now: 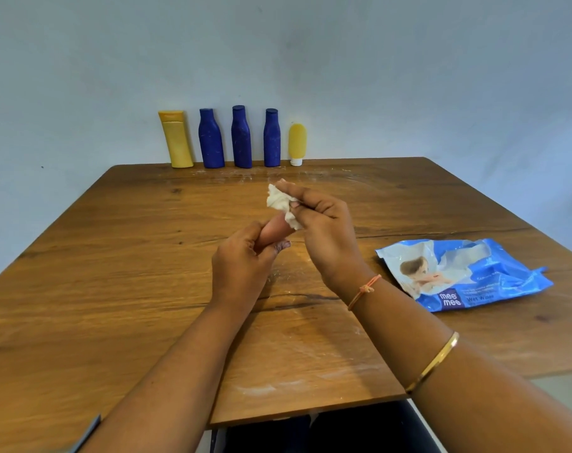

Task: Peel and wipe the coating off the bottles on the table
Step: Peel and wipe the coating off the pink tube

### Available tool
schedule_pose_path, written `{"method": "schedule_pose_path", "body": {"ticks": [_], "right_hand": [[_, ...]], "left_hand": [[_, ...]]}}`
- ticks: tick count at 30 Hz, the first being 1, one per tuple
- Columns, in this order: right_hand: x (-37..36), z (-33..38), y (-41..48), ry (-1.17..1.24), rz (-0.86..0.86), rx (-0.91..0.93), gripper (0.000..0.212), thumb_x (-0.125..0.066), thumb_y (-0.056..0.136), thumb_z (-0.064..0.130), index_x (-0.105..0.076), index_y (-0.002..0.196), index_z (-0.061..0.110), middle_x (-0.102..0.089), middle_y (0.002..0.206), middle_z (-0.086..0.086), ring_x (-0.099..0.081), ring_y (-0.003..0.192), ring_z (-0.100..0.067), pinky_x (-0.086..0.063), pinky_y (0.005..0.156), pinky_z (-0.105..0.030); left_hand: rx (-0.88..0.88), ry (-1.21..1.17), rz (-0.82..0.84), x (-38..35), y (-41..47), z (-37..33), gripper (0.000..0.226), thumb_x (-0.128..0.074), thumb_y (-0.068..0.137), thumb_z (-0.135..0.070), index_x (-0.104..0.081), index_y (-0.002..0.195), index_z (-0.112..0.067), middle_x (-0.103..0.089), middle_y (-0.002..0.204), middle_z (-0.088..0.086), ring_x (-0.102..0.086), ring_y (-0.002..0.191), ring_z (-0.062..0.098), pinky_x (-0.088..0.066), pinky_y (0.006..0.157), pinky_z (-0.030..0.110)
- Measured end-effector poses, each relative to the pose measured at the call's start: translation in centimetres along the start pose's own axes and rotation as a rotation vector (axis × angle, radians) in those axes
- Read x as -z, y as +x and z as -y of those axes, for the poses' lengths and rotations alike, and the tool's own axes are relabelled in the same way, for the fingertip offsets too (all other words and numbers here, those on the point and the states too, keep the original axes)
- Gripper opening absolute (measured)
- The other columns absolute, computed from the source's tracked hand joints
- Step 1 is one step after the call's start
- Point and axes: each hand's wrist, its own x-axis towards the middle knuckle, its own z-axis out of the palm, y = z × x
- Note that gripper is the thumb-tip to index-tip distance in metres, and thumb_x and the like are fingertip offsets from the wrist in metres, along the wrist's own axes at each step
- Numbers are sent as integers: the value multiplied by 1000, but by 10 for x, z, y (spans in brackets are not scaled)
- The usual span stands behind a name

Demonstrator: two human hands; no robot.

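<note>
Over the middle of the wooden table [114, 289], my left hand [242, 266] grips a small peach-coloured bottle [272, 233], mostly hidden by the fingers. My right hand [323, 230] pinches a crumpled white wipe [279, 201] against the bottle's upper end. A row stands at the table's far edge against the wall: a tall yellow bottle [176, 138], three dark blue bottles [211, 138] [241, 137] [271, 138] with scuffed surfaces, and a small yellow tube [297, 143] standing on its white cap.
A blue pack of wet wipes [464, 273] lies open on the table to the right of my right forearm. White residue smears [261, 389] mark the wood near the front edge and in front of the bottle row.
</note>
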Motion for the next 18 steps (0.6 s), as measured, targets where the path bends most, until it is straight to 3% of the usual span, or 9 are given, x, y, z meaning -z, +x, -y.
{"method": "schedule_pose_path", "body": {"ticks": [4,6,9,11,14,16,18], "right_hand": [[11,-14,1,-293,-145,1,32,-47,91,-1,-66,112,11,-65,116,1,-57,107,-9,-48,86,-15],[23,-21,4,-444,-168,-86,35,-46,86,-4,-71,102,15,-69,105,-2,-63,96,-16,-53,83,-29],[40,-21,7,-356,-254,-218,40,-39,78,-11,-71,77,13,-71,86,-9,-66,81,-30,-56,74,-43],[49,-13,14,-332,-300,-213,38,-37,77,-11,-68,71,11,-69,82,-6,-63,79,-25,-53,74,-39],[60,3,31,-319,-205,-254,25,-41,86,-1,-64,87,9,-63,89,-3,-54,78,-15,-49,61,-23],[68,10,46,-408,-106,-263,16,-47,88,13,-60,97,11,-60,97,-4,-53,84,-17,-43,65,-25],[74,11,61,-619,-3,-193,25,-52,88,23,-57,110,14,-56,110,-8,-52,98,-21,-43,72,-28]], "left_hand": [[30,-29,-13,1,1,0,35,-75,75,-29,-67,108,-21,-65,87,-7,-57,79,10,-41,66,25],[56,6,14,0,4,1,31,-71,79,-31,-63,106,-18,-61,90,-5,-54,81,12,-36,64,25],[124,84,150,-4,8,0,31,-59,89,-29,-49,112,-11,-48,107,3,-50,95,21,-40,72,30],[157,114,242,-8,12,-2,40,-52,93,-23,-38,128,-10,-38,127,10,-48,109,27,-42,86,35],[205,104,322,-8,27,-11,63,-53,93,-17,-18,144,-22,-29,143,9,-44,121,27,-40,96,37],[214,86,303,-8,44,-18,69,-61,88,-19,-19,143,-23,-43,135,6,-49,117,23,-44,89,33],[198,47,246,-9,63,-25,67,-68,82,-21,-29,136,-20,-54,120,1,-54,106,16,-45,75,21]]}}
